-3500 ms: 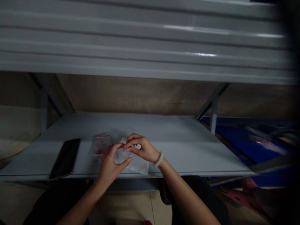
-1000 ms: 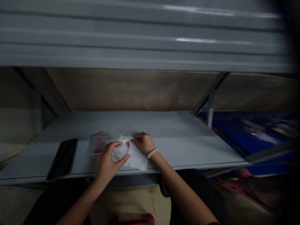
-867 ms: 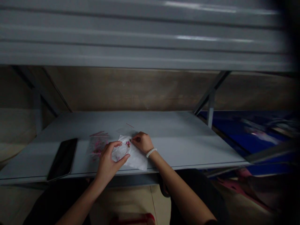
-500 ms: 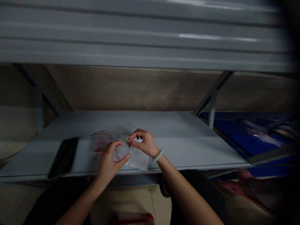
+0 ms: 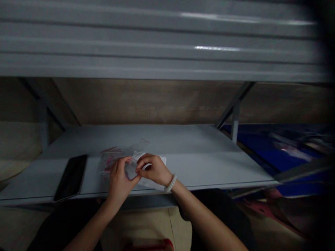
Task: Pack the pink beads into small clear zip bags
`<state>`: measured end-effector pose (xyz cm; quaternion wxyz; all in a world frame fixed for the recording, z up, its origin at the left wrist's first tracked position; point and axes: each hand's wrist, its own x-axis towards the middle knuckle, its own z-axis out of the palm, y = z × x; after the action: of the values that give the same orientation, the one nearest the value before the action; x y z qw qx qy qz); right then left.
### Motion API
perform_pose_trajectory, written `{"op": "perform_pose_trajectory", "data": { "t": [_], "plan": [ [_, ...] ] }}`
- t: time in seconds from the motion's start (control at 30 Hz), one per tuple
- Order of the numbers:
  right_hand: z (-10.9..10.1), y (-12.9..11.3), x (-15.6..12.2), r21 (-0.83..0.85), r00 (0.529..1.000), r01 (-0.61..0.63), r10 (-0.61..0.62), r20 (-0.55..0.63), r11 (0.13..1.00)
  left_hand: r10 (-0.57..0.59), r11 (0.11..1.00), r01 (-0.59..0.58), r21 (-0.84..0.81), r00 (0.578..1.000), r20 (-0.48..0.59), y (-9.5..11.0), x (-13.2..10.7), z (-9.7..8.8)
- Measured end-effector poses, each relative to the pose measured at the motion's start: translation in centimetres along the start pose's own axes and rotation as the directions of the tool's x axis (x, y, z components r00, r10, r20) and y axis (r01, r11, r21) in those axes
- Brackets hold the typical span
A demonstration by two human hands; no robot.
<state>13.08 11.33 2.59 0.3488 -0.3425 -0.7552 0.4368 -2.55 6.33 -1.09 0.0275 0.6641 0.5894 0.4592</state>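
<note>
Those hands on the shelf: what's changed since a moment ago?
The right hand has moved down and left from the white sheet, closing in on the left hand around the clear plastic piece. The black phone and pink-filled bag stayed put.

left hand (image 5: 119, 181), right hand (image 5: 154, 170): pinching clear plastic bag (image 5: 131, 170) | black phone (image 5: 70, 177) on grey shelf (image 5: 183, 143)

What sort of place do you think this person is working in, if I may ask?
Probably a storeroom: there is a steel shelf overhead, a lower shelf serving as a worktop, and small plastic bags of pink items lying on it.
</note>
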Motion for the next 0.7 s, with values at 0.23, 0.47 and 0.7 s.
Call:
{"op": "perform_pose_trajectory", "data": {
  "t": [0.23,0.47,0.7],
  "plan": [
    [-1.9,0.4,0.1,0.027,0.999,-0.028,0.028,-0.016,0.999,-0.15,0.899,0.215,-0.381,0.97,0.192,-0.1,0.9,-0.6],
    [-2.0,1.0,0.1,0.282,0.994,-0.033,0.062,-0.094,0.959,-0.079,0.956,0.1,-0.275,0.993,0.088,-0.1,0.9,-1.1],
    [-1.0,-0.1,0.0,0.165,0.965,0.108,-0.063,-0.253,0.98,-0.104,0.988,0.109,-0.11,0.993,0.05,-0.4,1.1,-1.9]
  ]
}}
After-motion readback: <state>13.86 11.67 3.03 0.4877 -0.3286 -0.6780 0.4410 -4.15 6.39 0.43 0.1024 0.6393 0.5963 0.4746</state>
